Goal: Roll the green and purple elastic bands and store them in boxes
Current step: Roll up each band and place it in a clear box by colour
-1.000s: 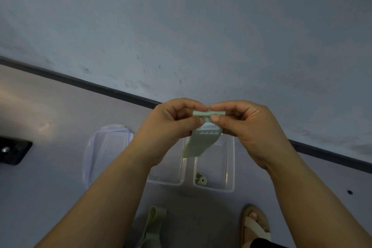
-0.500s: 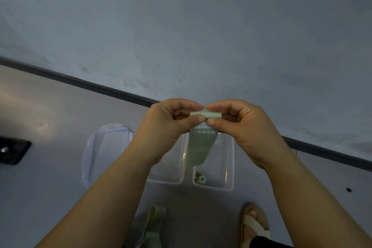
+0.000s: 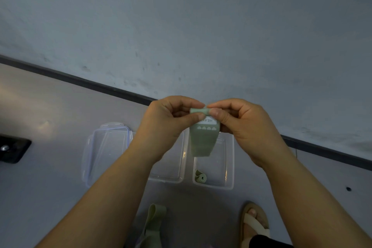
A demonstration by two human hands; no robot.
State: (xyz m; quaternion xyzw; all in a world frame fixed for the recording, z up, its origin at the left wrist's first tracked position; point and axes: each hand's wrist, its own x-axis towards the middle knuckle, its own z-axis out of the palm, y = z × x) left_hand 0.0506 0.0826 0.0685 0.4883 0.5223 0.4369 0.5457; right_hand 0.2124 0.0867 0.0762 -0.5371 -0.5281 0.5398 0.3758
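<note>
grey floor (image 3: 50,197), soft green band (image 3: 203,141), clear boxes (image 3: 227,167)

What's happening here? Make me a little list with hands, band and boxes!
left hand: pinches the rolled top of the green band
right hand: pinches the same roll from the other side
green band: partly rolled, tail hanging down
right box: open, holds one rolled band
other box: open, beside it
lid: on the floor, left of the boxes
loose band: green, on the floor near a foot
</note>
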